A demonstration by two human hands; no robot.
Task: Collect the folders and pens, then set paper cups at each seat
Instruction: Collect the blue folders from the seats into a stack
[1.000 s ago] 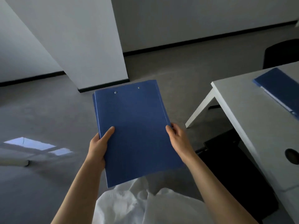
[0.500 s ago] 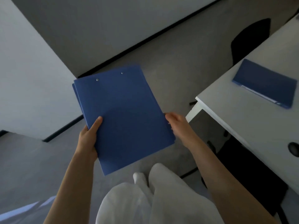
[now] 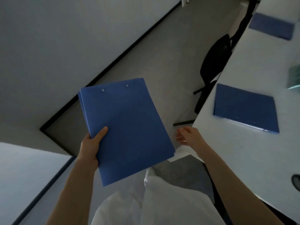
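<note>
My left hand [image 3: 90,146] grips a stack of blue folders [image 3: 126,127] by its lower left edge, held out over the floor. My right hand [image 3: 189,136] is off the stack, fingers apart and holding nothing, near the corner of the white table [image 3: 243,151]. A second blue folder [image 3: 245,108] lies flat on the table to the right of that hand. A third blue folder [image 3: 272,28] lies further along the table, blurred. No pens or paper cups can be made out.
A black chair [image 3: 214,62] stands at the table's far side, close to the near folder. A blurred greenish object [image 3: 294,77] sits at the right edge. A round cable hole [image 3: 296,180] is in the tabletop. Grey floor and white walls lie to the left.
My right hand has let go of the folder stack and moved right towards the table. The view has swung right, bringing more of the table and a further folder into sight.
</note>
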